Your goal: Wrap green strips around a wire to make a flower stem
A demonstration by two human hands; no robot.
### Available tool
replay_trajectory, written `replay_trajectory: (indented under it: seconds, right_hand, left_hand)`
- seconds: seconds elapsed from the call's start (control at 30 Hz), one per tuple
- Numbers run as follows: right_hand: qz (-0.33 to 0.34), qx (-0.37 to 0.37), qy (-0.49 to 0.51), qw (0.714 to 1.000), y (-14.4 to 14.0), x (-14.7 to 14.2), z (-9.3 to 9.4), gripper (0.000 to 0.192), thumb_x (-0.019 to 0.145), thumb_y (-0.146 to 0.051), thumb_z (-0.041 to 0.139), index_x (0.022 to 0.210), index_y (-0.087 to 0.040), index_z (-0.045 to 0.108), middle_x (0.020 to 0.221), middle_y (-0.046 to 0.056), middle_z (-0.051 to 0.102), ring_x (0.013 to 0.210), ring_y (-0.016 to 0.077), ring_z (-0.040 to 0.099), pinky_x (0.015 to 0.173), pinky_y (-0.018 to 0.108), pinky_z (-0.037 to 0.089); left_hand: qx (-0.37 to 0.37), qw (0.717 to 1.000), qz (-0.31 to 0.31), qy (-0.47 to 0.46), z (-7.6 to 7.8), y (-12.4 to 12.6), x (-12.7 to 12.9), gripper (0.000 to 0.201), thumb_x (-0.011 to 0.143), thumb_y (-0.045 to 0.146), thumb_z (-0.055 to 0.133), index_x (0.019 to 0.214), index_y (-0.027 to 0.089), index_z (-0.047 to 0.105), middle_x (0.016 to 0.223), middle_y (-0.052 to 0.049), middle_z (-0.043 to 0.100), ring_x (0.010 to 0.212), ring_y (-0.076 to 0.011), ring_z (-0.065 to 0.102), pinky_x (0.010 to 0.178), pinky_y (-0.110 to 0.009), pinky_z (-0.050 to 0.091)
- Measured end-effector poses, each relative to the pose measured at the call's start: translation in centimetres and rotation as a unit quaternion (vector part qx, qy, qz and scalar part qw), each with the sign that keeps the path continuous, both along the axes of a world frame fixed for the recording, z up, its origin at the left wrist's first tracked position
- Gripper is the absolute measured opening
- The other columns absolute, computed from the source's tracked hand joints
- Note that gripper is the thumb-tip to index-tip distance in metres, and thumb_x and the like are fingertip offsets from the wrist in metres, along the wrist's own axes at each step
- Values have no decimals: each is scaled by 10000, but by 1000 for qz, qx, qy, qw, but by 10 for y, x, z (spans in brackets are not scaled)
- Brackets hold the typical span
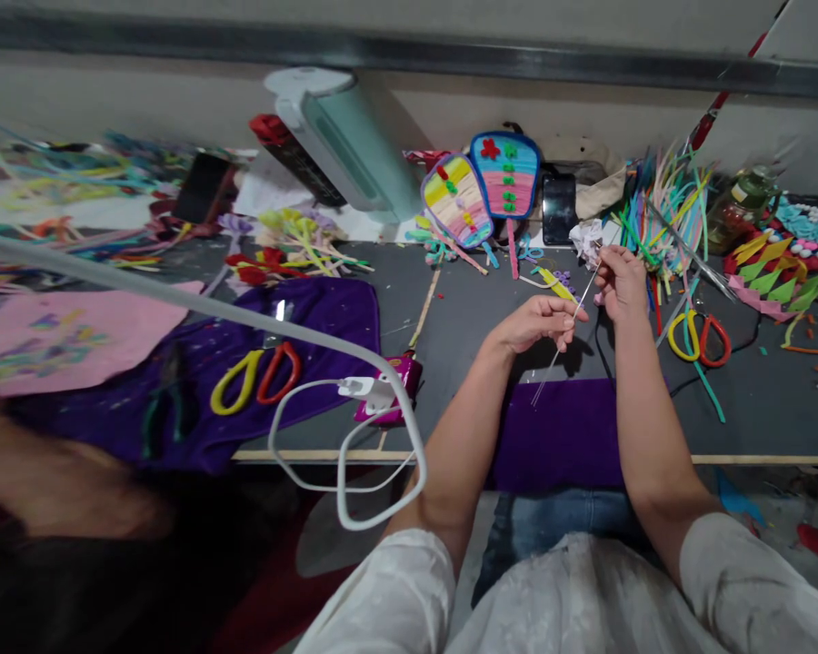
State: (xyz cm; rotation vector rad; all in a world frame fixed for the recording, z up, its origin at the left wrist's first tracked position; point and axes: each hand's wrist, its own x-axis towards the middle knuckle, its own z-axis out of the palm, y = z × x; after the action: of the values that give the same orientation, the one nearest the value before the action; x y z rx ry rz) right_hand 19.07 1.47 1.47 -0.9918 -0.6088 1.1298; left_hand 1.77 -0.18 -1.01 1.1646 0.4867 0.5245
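Above the near edge of a dark grey worktable [450, 327], head view: the left hand [538, 322] pinches the middle of a thin silvery wire [565, 336], thumb and forefinger closed on it. The right hand [620, 283] grips the same wire higher up, fingers clenched round its upper end. The wire runs slantwise, its lower tip hanging over a purple cloth [559, 436] that is draped across the table edge in front of the person.

Just beyond the right hand lies a crumpled white paper wad [586, 241], and beside it a loose sheaf of coloured strips [668, 204] in green, yellow and blue. Scissors with one yellow and one red handle [701, 336] lie to the right of the right hand, apart from it. A second pair of the same colours [255, 374] rests on a larger purple cloth [314, 313] at left. Two striped paddle-shaped fans [483, 191] lean at the back of the table, next to a pale green lamp head [347, 145]. A white cable [344, 454] loops over the table edge from a white plug [368, 391].

No brand, label or writing is legible anywhere in this view.
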Motion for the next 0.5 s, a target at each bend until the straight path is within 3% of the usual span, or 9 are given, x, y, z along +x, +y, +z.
replay_trajectory:
  seconds: [0.17,0.27,0.4,0.5]
  right_hand:
    - [21,-19,34,999,1,0,-3,215,643,-227,707,733,-191,515,570,-85,538,433,17,433,370,116,344]
    - [-2,-17,41,999,3,0,-4,205,655,-224,704,728,-185,516,556,-89,526,426,14,423,368,115,346]
    - [-17,5,-4,1000,3,-2,-3,237,668,-284,729,755,-192,529,576,-85,541,442,19,456,379,122,370]
    - [4,20,-45,999,1,-6,-2,268,686,-373,725,791,-198,552,633,-59,596,475,32,506,382,128,378]
  left_hand:
    - [-2,1000,14,-14,0,-1,0,403,660,371,773,949,107,676,598,-10,631,474,-90,578,495,-212,498]
    - [-6,999,30,-17,0,-1,2,388,662,352,771,945,104,679,594,-9,632,480,-90,576,504,-216,509]
    - [0,1000,27,-4,0,0,2,396,659,348,770,949,95,675,593,-20,643,485,-95,585,510,-214,514]
    - [12,997,81,-15,-3,7,-4,378,648,344,775,912,96,669,606,-26,650,483,-103,593,516,-222,519]
